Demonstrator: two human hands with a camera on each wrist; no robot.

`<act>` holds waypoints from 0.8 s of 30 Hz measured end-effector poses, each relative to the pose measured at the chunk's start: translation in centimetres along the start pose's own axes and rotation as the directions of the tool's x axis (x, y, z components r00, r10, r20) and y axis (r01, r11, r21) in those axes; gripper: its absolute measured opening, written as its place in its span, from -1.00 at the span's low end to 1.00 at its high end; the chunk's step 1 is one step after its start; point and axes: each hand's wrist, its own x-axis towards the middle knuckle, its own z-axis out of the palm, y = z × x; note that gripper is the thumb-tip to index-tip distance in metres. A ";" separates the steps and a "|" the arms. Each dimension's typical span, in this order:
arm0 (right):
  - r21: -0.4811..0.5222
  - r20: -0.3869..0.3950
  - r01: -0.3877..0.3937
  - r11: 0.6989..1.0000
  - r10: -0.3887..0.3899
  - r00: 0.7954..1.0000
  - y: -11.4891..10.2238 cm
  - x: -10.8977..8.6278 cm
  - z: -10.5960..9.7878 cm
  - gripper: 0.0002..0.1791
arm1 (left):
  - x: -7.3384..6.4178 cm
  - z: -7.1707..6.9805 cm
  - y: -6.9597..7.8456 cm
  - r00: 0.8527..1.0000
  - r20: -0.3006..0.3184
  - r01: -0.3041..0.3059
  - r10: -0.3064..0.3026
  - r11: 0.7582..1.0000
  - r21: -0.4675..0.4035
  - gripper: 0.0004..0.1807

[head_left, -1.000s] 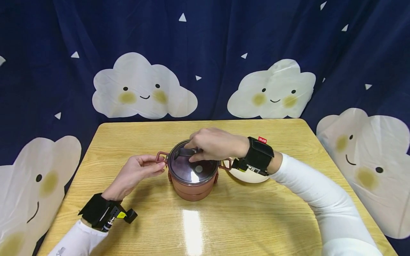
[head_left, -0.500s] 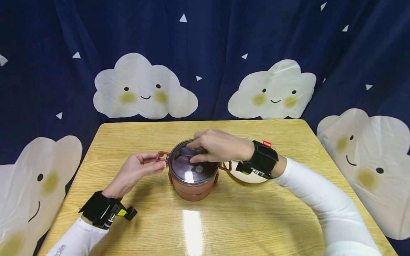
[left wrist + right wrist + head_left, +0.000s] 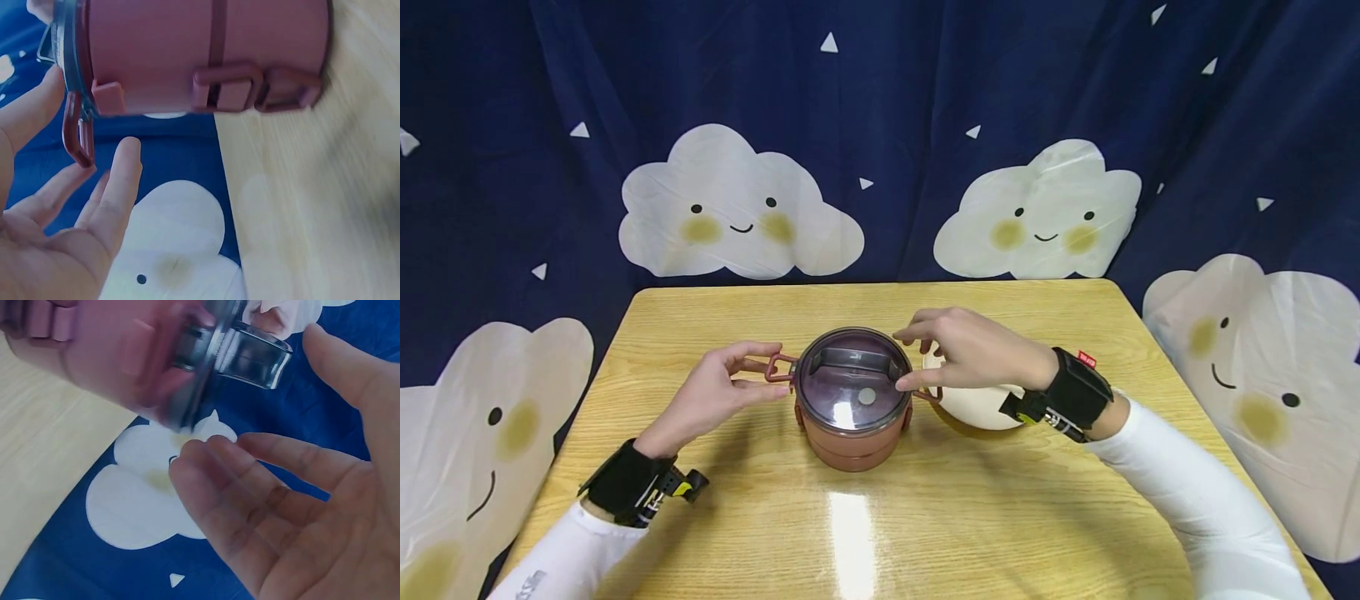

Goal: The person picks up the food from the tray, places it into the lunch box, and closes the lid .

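A reddish-brown pot [image 3: 850, 450] stands upright on the table, its dark see-through lid [image 3: 827, 407] in place. Across the lid runs a black handle [image 3: 853, 359], free of both hands. My left hand [image 3: 715, 396] is at the pot's left side, its fingers spread around the left loop [image 3: 70, 134]; in the left wrist view, a fingertip lies close to the loop, and contact is hard to tell. Over the pot's right rim hovers my right hand [image 3: 981, 350], fingers loosely bent and holding nothing. In the right wrist view its fingers are apart from the lid handle [image 3: 256, 356].
A cream-white plate [image 3: 983, 410] lies right of the pot, partly hidden under my right hand and wrist. The wooden table [image 3: 760, 533] ends at a dark blue curtain [image 3: 895, 108] with white clouds.
My right hand has let go of the lid handle and moved right, to the pot's right rim. My left fingers have spread apart around the left loop. The pot stays put.
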 end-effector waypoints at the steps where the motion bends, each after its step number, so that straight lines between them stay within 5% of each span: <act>1: 0.006 0.004 -0.015 1.000 0.015 1.000 0.1 -0.3 0.1 -0.37 | 0.0 0.0 0.1 1.000 0.001 -0.015 0.015 1.000 0.006 -0.30; 7: 0.035 0.004 -0.070 0.997 0.070 0.998 0.7 -1.7 1.4 -0.45 | 0.4 -0.1 0.4 0.996 0.003 -0.091 0.091 0.993 0.072 -0.39; 17: 0.103 -0.025 0.009 0.995 -0.007 1.000 1.4 -1.8 3.5 -0.82 | 1.3 0.0 0.2 0.989 0.028 -0.148 0.145 0.981 0.127 -0.54; 24: 0.140 -0.046 0.055 0.989 -0.049 0.998 2.0 -1.9 3.9 -0.89 | 1.3 0.1 0.2 0.988 0.019 -0.154 0.153 0.972 0.176 -0.61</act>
